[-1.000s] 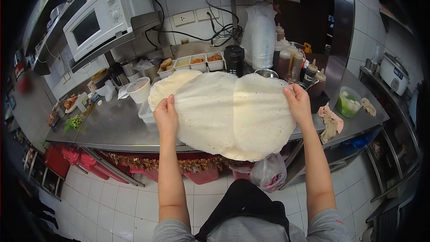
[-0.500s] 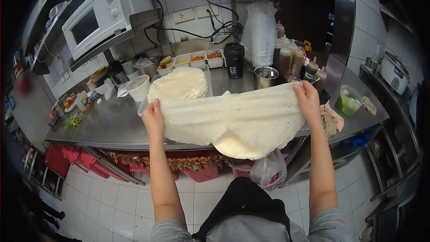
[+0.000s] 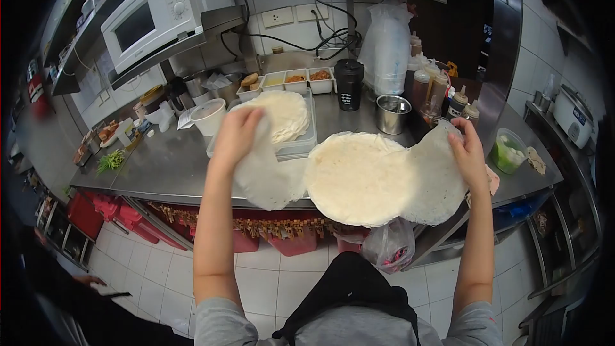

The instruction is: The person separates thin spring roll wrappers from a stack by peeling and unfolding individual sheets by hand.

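Observation:
A round, pale, thin flatbread (image 3: 359,179) lies in front of me, its near side reaching past the counter's front edge. My left hand (image 3: 236,134) is raised, slightly blurred, pinching a thin translucent wrapper sheet (image 3: 266,179) that hangs down left of the flatbread. My right hand (image 3: 469,154) grips the upper edge of another thin sheet part (image 3: 442,179), which spreads against the flatbread's right side. Whether the two sheet parts are joined is unclear. Beyond my left hand, a stack of round flatbreads (image 3: 282,112) rests on a clear plastic tray (image 3: 301,148).
Small white containers of fillings (image 3: 320,82), a black tumbler (image 3: 348,83), a metal cup (image 3: 393,115) and several sauce bottles (image 3: 419,86) line the counter's back (image 3: 173,166). A microwave (image 3: 154,19) sits above left. A person in dark clothing (image 3: 83,314) is at lower left.
The sheet stretched between my hands has parted toward left and right, exposing the round flatbread. My left hand has risen; my right has shifted right. The dark-clothed person is further into view.

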{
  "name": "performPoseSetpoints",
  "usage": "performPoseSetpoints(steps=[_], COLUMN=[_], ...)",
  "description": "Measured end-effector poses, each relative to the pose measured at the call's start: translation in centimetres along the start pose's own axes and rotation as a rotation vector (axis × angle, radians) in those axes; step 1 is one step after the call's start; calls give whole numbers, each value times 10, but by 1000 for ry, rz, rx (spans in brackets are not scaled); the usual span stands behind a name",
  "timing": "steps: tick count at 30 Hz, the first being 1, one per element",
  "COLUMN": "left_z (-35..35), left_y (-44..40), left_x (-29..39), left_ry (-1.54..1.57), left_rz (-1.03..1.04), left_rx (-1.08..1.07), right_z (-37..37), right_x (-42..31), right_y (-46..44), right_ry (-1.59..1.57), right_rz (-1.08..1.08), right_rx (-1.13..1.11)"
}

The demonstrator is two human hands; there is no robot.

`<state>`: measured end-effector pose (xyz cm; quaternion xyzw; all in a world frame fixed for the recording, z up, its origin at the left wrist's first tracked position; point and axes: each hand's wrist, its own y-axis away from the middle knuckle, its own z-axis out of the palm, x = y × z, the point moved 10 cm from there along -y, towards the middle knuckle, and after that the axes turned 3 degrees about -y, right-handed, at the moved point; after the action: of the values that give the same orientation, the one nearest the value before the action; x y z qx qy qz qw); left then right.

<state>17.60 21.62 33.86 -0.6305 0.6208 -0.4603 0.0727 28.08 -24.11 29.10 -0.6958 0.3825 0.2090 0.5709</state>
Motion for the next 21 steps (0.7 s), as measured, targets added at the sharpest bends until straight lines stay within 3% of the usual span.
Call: performPoseSetpoints(steps=[4, 7, 12, 14, 16, 21], left_z=[16, 41, 128, 191, 230, 192], left_y=[-33, -51, -58, -42, -6, 36], left_x=[112, 142, 85, 23, -13, -3], left_ry=[297, 912, 842, 469, 309, 476], left_rz=[141, -12, -106, -168, -218, -318], left_rx=[-93, -255, -251, -361, -551, -540], right_z=[-3, -19, -49, -52, -41, 19], right_x=[-34, -37, -68, -80, -101, -141], right_y=[6, 7, 12, 14, 15, 9], right_ry=[117, 145, 12, -49, -108, -318], right_rz=[-131, -140, -17, 84, 105, 33], right_rx=[-66, -149, -254, -332, -448, -748])
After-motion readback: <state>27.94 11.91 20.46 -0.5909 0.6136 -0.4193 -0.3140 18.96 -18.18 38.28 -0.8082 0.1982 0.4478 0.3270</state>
